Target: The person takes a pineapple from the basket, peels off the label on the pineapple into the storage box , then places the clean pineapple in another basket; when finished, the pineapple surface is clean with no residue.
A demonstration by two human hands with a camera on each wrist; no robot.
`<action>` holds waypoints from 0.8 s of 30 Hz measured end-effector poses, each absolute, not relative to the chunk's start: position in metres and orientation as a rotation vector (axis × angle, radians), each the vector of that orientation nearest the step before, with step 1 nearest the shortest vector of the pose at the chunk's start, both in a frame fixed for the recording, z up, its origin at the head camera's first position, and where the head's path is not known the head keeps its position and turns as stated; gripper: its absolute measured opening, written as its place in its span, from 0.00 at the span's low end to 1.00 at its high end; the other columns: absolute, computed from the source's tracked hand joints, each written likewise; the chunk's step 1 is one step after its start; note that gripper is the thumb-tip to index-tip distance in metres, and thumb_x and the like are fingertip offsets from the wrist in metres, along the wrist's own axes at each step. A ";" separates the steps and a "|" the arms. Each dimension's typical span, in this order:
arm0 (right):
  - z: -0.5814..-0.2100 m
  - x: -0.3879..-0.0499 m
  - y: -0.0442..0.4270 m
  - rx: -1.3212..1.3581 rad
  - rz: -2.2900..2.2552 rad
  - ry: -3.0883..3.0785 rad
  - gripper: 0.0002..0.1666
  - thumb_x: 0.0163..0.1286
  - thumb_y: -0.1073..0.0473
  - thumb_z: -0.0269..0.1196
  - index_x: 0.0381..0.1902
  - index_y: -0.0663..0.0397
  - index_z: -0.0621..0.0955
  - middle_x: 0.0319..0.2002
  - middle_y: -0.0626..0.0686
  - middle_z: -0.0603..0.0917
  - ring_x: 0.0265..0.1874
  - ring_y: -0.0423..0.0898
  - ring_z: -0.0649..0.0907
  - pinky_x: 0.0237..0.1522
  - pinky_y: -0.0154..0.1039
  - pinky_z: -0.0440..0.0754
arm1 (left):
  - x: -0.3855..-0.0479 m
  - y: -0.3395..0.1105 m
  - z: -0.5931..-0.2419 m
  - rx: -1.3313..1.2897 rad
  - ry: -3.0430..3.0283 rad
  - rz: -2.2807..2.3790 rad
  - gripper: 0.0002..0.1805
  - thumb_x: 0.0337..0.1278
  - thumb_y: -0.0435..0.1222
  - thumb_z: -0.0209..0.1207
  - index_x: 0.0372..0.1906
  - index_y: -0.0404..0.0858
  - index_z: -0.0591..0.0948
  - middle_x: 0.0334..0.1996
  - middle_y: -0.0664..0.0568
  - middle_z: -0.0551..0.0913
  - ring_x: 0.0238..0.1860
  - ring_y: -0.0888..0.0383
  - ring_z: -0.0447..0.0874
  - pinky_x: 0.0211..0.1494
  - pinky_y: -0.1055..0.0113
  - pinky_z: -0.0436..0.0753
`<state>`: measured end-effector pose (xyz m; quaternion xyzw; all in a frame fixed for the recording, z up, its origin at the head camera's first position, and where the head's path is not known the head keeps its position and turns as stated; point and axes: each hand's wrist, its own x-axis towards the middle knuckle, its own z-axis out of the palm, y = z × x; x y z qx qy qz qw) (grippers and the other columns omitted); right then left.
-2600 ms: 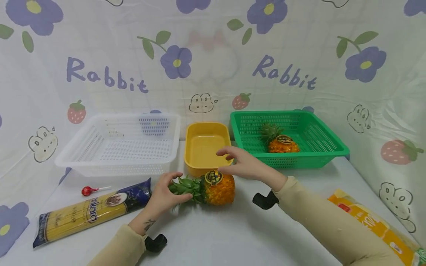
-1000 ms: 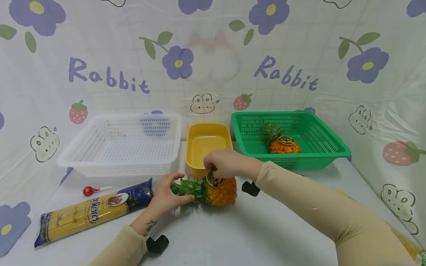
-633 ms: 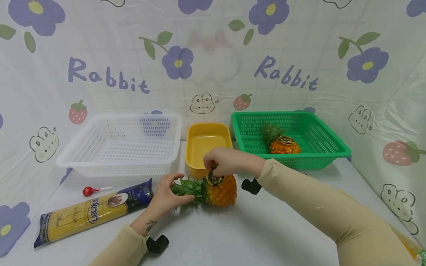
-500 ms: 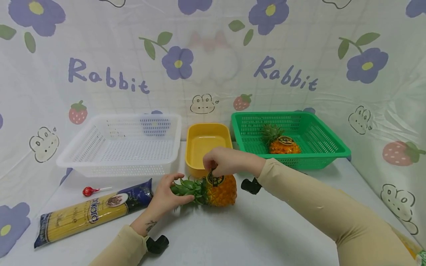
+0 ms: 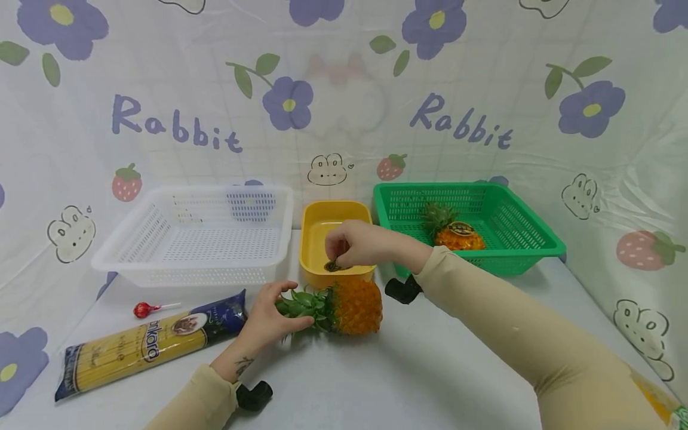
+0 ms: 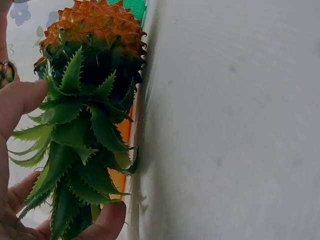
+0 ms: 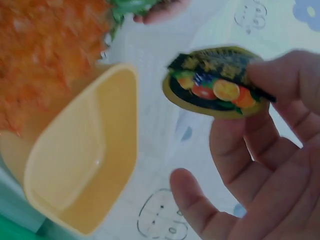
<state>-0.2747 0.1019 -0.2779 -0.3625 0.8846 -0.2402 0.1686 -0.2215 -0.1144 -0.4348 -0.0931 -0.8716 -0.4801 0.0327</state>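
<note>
A pineapple [image 5: 359,307] lies on its side on the white table, its leafy crown to the left. My left hand [image 5: 269,316] holds the green crown [image 6: 75,125] between thumb and fingers. Above the front part of the yellow tub [image 5: 322,279], my right hand [image 5: 362,242] pinches an oval black-and-gold sticker [image 7: 215,87] printed with fruit. In the right wrist view, thumb and fingertips clasp one end of it. The pineapple's upper side shows bare orange skin with no sticker on it.
A green basket [image 5: 484,255] at the back right holds another pineapple [image 5: 459,237] with a sticker. A white basket [image 5: 188,266] stands at the back left. Nearer are a spaghetti pack [image 5: 145,343] and a lollipop [image 5: 142,309]. An orange package [image 5: 658,403] shows at the right edge.
My right hand has reached the pineapple, gripped its sticker and peeled it off, then lifted it up and away over the yellow tub. The left hand and the pineapple have stayed in place.
</note>
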 end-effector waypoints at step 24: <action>-0.310 -0.349 0.115 -0.640 -0.735 2.890 0.16 0.62 0.67 0.55 0.49 0.61 0.77 0.49 0.58 0.78 0.47 0.52 0.76 0.52 0.46 0.75 | -0.222 -0.115 -0.437 -0.316 -2.653 -1.474 0.38 0.31 0.42 0.75 0.55 0.41 0.74 0.53 0.46 0.71 0.48 0.50 0.69 0.50 0.56 0.71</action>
